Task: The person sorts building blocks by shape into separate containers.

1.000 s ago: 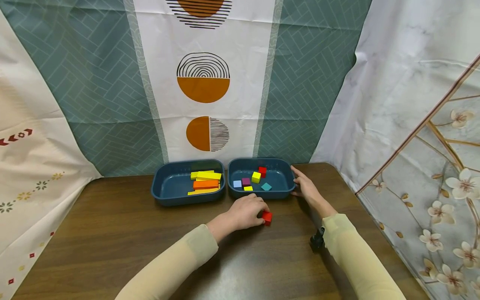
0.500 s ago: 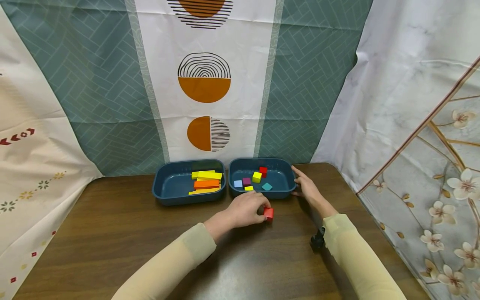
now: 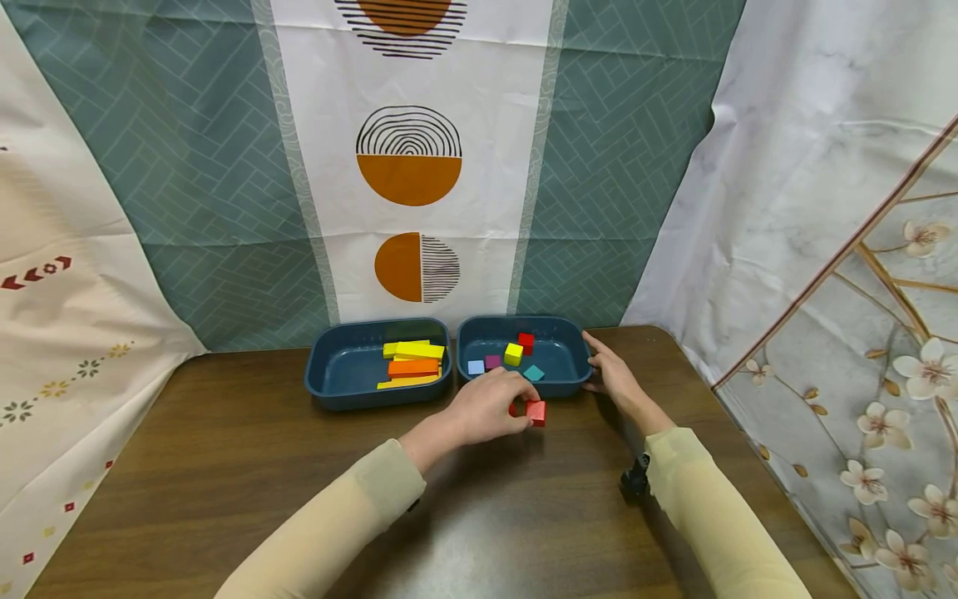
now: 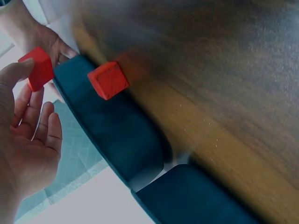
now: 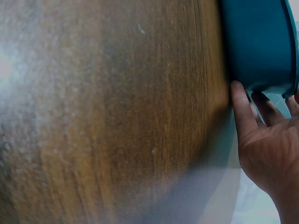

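My left hand [image 3: 486,409] pinches a red cube [image 3: 535,413] between thumb and fingertips, just in front of the right-hand blue bin [image 3: 554,389]. The left wrist view shows this held cube [image 4: 41,70] raised, with the lower fingers loosely spread. A second red cube [image 4: 108,80] is by the bin's front wall; in the head view it is mostly hidden behind the fingers. My right hand [image 3: 615,376] rests against the right end of that bin. Its fingers [image 5: 243,109] lie fairly straight along the end wall in the right wrist view.
Inside the right bin are a yellow cube [image 3: 513,354], a red cube [image 3: 527,343], a teal block [image 3: 534,373], a purple block [image 3: 492,362] and a pale blue block [image 3: 476,367]. The left bin [image 3: 329,399] holds several yellow and orange blocks. A curtain [image 3: 479,274] hangs behind.
My left hand has lifted the red cube off the table and moved it slightly toward the right bin, now covering the bin's near yellow block. The right hand stays put.
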Action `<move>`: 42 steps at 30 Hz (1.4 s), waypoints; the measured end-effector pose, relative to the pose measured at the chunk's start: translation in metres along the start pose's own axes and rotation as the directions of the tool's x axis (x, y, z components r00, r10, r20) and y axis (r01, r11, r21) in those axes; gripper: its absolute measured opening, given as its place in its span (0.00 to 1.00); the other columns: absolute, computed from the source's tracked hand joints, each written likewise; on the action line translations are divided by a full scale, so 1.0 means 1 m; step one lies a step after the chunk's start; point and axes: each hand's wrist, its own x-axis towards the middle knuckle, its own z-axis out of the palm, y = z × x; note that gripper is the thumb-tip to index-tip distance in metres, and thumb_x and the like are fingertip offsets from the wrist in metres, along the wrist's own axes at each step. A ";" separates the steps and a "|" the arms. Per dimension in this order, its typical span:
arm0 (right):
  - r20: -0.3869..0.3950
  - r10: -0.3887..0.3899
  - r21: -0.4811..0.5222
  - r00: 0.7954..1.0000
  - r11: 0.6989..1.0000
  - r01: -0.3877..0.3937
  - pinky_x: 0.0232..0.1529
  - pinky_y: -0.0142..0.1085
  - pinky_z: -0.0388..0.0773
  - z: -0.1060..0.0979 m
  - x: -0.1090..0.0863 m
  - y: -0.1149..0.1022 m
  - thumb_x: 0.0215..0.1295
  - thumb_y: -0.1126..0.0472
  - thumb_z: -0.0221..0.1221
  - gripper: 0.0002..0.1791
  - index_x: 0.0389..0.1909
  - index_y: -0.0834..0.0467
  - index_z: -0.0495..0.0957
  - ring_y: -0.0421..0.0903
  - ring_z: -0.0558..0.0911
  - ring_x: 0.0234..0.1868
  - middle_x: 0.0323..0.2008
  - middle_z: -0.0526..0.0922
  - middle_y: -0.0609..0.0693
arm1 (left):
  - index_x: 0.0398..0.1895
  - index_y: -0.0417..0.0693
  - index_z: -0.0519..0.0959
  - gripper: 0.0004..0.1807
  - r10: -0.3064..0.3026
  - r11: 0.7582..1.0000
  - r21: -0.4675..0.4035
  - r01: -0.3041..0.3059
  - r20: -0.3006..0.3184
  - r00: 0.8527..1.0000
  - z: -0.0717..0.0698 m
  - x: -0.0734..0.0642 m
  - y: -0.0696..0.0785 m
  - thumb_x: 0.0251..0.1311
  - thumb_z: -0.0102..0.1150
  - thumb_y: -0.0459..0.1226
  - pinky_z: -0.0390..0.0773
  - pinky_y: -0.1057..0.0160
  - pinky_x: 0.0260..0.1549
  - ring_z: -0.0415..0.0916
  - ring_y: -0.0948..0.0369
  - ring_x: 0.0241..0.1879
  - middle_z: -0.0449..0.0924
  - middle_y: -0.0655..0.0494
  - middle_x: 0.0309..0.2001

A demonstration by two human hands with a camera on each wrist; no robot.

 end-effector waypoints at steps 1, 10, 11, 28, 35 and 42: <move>0.000 0.000 -0.006 1.000 1.000 0.000 0.63 0.65 0.69 0.000 0.000 0.000 0.78 0.64 0.35 0.34 0.83 0.50 0.47 0.66 0.62 0.72 0.82 0.43 0.56 | 0.54 0.58 0.85 0.18 -0.003 1.000 0.000 0.003 -0.005 1.000 -0.001 0.000 0.000 0.61 0.72 0.47 0.76 0.67 0.43 0.71 0.64 0.48 0.82 0.66 0.48; -0.004 -0.004 -0.021 1.000 1.000 0.004 0.62 0.64 0.71 0.001 0.000 0.001 0.78 0.63 0.36 0.34 0.83 0.50 0.49 0.64 0.62 0.73 0.82 0.44 0.56 | 0.55 0.56 0.84 0.19 -0.015 1.000 0.013 0.015 -0.044 0.999 -0.011 0.001 -0.002 0.61 0.72 0.48 0.76 0.64 0.45 0.71 0.63 0.48 0.82 0.64 0.49; -0.002 -0.006 -0.023 1.000 1.000 0.006 0.62 0.64 0.71 0.001 0.000 0.002 0.78 0.63 0.36 0.34 0.83 0.50 0.49 0.65 0.62 0.73 0.82 0.44 0.56 | 0.55 0.56 0.84 0.19 -0.017 1.000 0.012 0.017 -0.047 0.999 -0.012 0.002 -0.002 0.61 0.72 0.48 0.76 0.64 0.45 0.71 0.62 0.48 0.82 0.64 0.49; 0.011 -0.009 0.012 1.000 1.000 0.009 0.63 0.66 0.68 0.001 0.000 -0.001 0.78 0.65 0.35 0.34 0.83 0.51 0.47 0.67 0.61 0.73 0.82 0.42 0.56 | 0.53 0.56 0.85 0.18 -0.069 0.997 0.013 0.071 -0.135 0.989 -0.035 0.006 -0.006 0.61 0.72 0.47 0.76 0.62 0.44 0.71 0.62 0.48 0.82 0.62 0.50; 0.000 -0.009 -0.007 1.000 1.000 0.009 0.63 0.64 0.70 0.002 0.000 -0.001 0.77 0.64 0.36 0.34 0.83 0.51 0.48 0.65 0.62 0.73 0.82 0.44 0.54 | 0.54 0.56 0.85 0.19 -0.107 0.994 0.015 0.112 -0.181 0.978 -0.045 0.010 -0.011 0.61 0.72 0.47 0.77 0.64 0.42 0.70 0.62 0.48 0.82 0.61 0.51; -0.002 0.006 0.014 1.000 1.000 -0.006 0.63 0.65 0.68 0.002 -0.002 -0.004 0.78 0.65 0.35 0.34 0.83 0.52 0.48 0.67 0.62 0.73 0.82 0.44 0.56 | 0.54 0.56 0.85 0.19 -0.142 0.989 0.015 0.148 -0.210 0.967 -0.053 0.015 -0.017 0.62 0.72 0.48 0.76 0.63 0.43 0.70 0.62 0.48 0.82 0.62 0.49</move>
